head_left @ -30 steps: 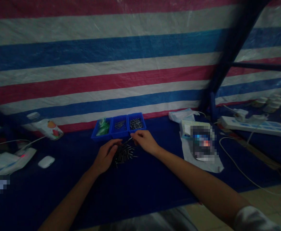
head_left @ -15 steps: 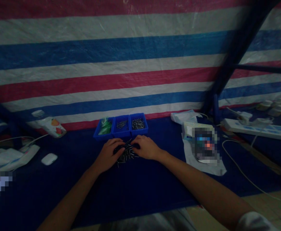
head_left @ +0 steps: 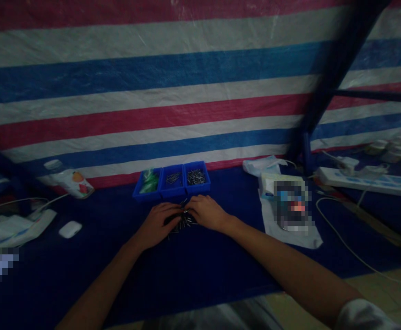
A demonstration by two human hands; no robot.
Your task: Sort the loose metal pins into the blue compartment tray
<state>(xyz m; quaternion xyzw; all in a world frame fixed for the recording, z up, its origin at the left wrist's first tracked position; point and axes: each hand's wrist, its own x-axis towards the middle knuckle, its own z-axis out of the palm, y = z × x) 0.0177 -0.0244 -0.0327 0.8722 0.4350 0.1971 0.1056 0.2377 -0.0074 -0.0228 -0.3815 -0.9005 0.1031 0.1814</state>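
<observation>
A loose pile of small, thin metal pieces (head_left: 185, 223), like screws or pins, lies on the dark blue tabletop between my hands. My left hand (head_left: 158, 223) rests at the pile's left side, its thumb apart from the fingers, curving around the pieces. On the other side, my right hand (head_left: 207, 212) has its fingers bent down together at the pile. A shiny bit shows by its fingertips, too small to name. Just behind stand joined blue trays: one with green plastic bags (head_left: 150, 181), a middle tray (head_left: 173, 186) with a few pieces, and a right tray (head_left: 198, 187) holding more.
A bottle (head_left: 74, 182) lies tilted at the back left, near a white case (head_left: 70, 229) and a power strip (head_left: 31, 231). To the right are a blurred-out item (head_left: 291, 206) on white paper (head_left: 271, 224), another power strip (head_left: 365, 181) and a cable (head_left: 341, 238).
My right hand has shifted slightly inward and down over the pile, covering more of it. The left hand has lowered a little. The trays and other things stay put.
</observation>
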